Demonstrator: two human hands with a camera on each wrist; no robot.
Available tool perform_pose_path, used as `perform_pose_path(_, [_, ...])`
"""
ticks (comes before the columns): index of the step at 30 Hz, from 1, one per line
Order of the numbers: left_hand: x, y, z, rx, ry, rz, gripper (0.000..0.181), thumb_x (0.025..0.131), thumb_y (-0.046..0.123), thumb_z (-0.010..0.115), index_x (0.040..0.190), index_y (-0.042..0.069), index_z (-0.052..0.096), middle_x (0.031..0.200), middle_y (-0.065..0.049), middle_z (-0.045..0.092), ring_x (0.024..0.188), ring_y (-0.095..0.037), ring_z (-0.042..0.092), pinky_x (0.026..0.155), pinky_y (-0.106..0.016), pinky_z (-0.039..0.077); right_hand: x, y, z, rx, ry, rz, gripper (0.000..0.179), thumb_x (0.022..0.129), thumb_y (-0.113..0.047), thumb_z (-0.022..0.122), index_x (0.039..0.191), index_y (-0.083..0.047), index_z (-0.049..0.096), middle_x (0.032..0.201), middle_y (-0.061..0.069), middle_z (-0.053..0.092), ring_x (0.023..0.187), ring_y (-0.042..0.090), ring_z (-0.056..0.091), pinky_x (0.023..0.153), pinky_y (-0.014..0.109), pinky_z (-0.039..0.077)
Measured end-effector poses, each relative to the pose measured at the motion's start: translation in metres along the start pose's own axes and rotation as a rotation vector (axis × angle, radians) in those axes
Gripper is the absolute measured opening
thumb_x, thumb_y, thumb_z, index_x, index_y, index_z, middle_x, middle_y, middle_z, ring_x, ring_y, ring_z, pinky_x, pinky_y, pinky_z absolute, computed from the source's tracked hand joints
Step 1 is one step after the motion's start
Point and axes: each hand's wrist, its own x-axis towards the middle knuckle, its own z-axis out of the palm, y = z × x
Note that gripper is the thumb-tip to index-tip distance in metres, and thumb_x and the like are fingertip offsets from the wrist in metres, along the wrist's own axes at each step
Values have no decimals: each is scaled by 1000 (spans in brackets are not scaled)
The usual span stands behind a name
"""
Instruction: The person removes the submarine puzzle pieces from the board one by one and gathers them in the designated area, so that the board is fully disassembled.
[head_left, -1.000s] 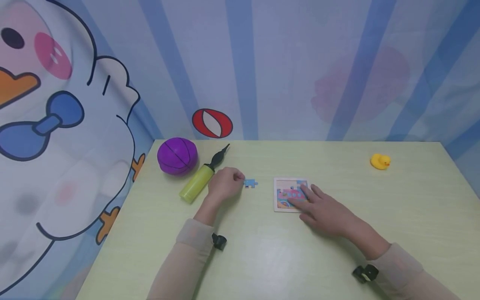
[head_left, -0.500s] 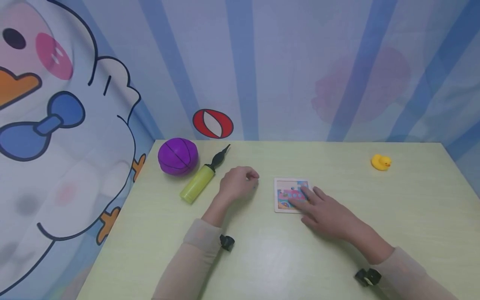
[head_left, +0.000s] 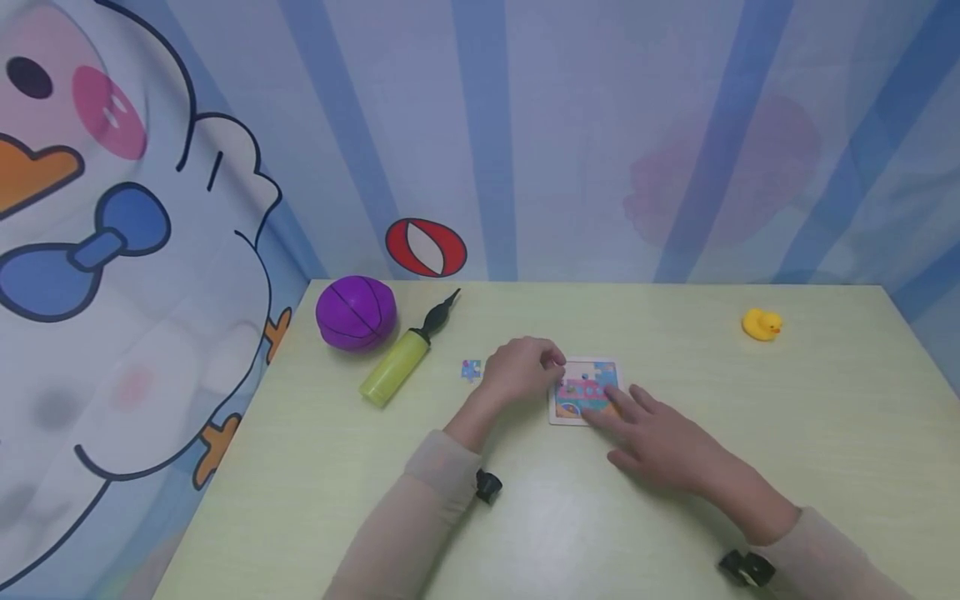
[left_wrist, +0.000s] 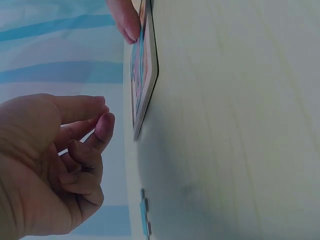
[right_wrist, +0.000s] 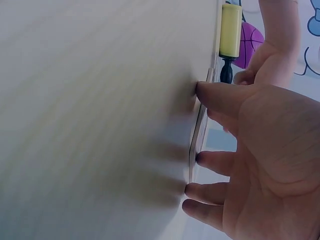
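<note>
My left hand (head_left: 517, 367) hovers at the left edge of a small jigsaw puzzle board (head_left: 553, 408). In the left wrist view its thumb and index fingertips meet, the other fingers curl in, and no piece shows between them. A loose puzzle piece (left_wrist: 144, 215) lies on the table beneath it there. In the head view a blue puzzle piece (head_left: 471, 369) sits left of this hand. My right hand (head_left: 660, 437) spreads its fingers over the board's lower right. The right wrist view has its fingertips right at the board's edge (right_wrist: 198, 135).
At the table's back left are a purple ball (head_left: 356, 313) and a yellow-green hand pump (head_left: 395, 367) with a black nozzle. A yellow rubber duck (head_left: 762, 324) stands at the back right. Behind the table hangs a striped blue curtain (head_left: 570, 125).
My left hand has travelled right to the board, uncovering a blue piece behind it. The piece seen at its fingertips earlier is out of sight in the head view. My right hand has shifted slightly right.
</note>
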Motion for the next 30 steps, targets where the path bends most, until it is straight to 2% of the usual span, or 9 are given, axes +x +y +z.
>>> perform_pose_path(6, [8,12,10,-10,-32,24,17,98,28,70,112,23,77,88,13,67,78,-8,61,68,-30,48,-2,1,1,17,7,-11,54,103,-32,65,154,-21,52,161,27,34,141,61,32,107,68,38])
perform_pose_path(15, [16,24,26,-3,-60,46,18,98,29,69,113,24,78,96,12,72,79,-6,63,64,-28,49,-3,1,2,43,13,-22,53,103,-30,64,154,-19,53,162,27,34,141,63,30,107,68,37])
perform_pose_path(30, [23,37,36,36,-64,-19,22,95,33,76,113,22,77,93,12,70,79,-8,61,67,-29,47,-5,3,6,52,27,-24,52,104,-29,62,154,-19,52,162,27,33,141,63,30,107,68,38])
